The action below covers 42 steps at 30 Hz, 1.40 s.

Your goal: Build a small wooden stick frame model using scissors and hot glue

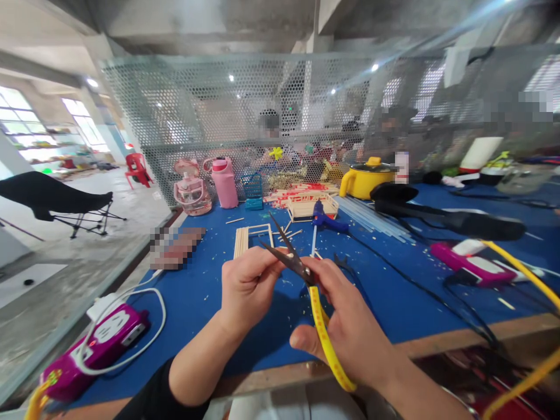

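Observation:
My right hand (pixel 350 321) grips a pair of scissors (pixel 318 318) with yellow handles, its fingers through and around the loops. The dark blades stand apart and point up and to the left. My left hand (pixel 249 286) is closed in a pinch right at the blades; what its fingertips hold is too small and hidden to name. Just beyond, a flat frame of pale wooden sticks (pixel 241 241) lies on the blue table, partly behind my left hand. A blue glue gun (pixel 326 219) rests nozzle-down past the scissors, near a small stick-built tray (pixel 306 211).
Along the back stand a pink bottle (pixel 224 184), a clear pink jug (pixel 192 192) and a yellow pot (pixel 366 181). Glue sticks (pixel 371 219) lie at right. Purple power strips (pixel 100 344) with cables flank the table. A perforated metal screen (pixel 210 105) rises behind, with people beyond.

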### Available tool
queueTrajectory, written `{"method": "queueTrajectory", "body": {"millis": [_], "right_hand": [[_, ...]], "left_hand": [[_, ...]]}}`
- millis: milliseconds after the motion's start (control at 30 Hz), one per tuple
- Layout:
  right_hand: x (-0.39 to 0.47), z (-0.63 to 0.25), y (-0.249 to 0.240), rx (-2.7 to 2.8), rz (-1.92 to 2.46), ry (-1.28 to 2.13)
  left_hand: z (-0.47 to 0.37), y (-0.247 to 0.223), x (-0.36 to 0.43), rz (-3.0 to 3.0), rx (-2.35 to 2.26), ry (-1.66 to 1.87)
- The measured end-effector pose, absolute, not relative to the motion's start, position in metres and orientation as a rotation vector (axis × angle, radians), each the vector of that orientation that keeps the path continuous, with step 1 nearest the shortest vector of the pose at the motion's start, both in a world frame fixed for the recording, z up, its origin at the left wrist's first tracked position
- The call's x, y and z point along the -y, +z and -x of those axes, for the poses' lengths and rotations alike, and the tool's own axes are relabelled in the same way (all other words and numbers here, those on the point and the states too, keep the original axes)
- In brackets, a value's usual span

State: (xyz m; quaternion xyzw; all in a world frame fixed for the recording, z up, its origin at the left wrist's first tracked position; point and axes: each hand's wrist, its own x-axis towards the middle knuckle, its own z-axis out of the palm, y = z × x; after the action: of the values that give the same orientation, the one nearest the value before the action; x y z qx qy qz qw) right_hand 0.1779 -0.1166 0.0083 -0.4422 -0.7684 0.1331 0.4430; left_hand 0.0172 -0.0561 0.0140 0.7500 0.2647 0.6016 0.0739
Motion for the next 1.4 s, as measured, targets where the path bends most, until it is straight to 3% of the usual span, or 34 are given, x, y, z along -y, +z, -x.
{"method": "queueTrajectory", "body": {"millis": [367, 567, 1400], "right_hand": [[0.112, -0.175, 0.002, 1.858, 1.218, -0.124], [0.115, -0.181, 0.012, 1.957, 1.162, -0.054], [0.123, -0.181, 0.012, 1.975, 1.251, 0.000]], "left_hand": [[-0.019, 0.012, 0.062, -2.187, -0.738, 1.706], [-0.019, 0.010, 0.063, -2.258, -0.700, 1.549], [-0.018, 0.010, 0.057, -2.206, -0.673, 1.754]]}}
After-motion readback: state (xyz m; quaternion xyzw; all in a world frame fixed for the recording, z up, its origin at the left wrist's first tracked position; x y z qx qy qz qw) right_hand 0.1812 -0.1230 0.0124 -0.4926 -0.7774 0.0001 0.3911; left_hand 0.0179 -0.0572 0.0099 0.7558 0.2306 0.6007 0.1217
